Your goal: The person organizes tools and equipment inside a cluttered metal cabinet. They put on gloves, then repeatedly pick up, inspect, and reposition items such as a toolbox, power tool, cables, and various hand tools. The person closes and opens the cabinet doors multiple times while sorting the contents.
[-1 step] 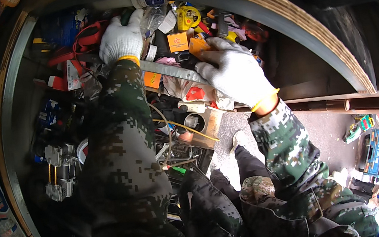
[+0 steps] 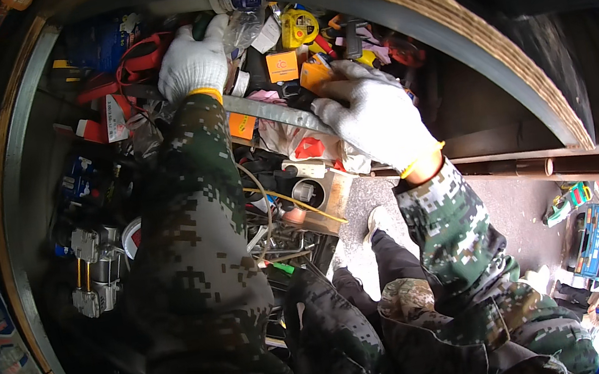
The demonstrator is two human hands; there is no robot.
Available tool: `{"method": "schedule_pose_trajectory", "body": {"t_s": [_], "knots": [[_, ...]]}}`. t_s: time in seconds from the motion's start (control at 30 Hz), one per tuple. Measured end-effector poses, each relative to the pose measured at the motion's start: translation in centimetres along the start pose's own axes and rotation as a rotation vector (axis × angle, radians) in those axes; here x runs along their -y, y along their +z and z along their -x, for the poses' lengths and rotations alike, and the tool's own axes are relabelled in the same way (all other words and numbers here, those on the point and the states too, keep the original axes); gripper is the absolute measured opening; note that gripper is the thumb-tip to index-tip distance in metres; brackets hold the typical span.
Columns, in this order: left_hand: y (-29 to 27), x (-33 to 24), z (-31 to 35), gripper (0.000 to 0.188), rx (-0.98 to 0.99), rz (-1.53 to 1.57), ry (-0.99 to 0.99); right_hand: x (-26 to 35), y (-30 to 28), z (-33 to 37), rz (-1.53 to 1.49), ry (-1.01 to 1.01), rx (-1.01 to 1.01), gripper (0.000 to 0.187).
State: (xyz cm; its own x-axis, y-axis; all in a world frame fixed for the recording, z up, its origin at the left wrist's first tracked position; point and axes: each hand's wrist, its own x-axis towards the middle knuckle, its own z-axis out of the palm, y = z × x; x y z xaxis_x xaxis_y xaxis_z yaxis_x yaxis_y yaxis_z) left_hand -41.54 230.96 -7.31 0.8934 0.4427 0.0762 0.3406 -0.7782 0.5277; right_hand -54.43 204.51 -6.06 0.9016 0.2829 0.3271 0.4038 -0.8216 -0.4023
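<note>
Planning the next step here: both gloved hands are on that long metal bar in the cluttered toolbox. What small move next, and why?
Probably lift the metal bar slightly and level, clear of the clutter. The left hand and right hand each rest on one end of it, and it lies across loose things: an orange box, a yellow tape measure beyond it. Dragging it sideways would likely snag them.

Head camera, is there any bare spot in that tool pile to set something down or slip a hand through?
Hardly. Tools and boxes pack the space between the left hand and right hand, around the yellow tape measure and metal bar. The only bare patch is the grey ground, bordered by the right sleeve and the long pipes.
</note>
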Motion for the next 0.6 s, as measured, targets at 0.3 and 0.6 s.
{"method": "schedule_pose_trajectory", "body": {"t_s": [0.3, 0.6], "knots": [[-0.3, -0.3, 0.7, 0.086, -0.016, -0.044, 0.007, 1.8, 5.8, -10.1, 0.093, -0.026, 0.274, 0.056], [-0.4, -0.3, 1.2, 0.081, -0.009, 0.024, 0.030, -4.9, 4.1, -4.6, 0.007, 0.137, -0.205, 0.047]]}}
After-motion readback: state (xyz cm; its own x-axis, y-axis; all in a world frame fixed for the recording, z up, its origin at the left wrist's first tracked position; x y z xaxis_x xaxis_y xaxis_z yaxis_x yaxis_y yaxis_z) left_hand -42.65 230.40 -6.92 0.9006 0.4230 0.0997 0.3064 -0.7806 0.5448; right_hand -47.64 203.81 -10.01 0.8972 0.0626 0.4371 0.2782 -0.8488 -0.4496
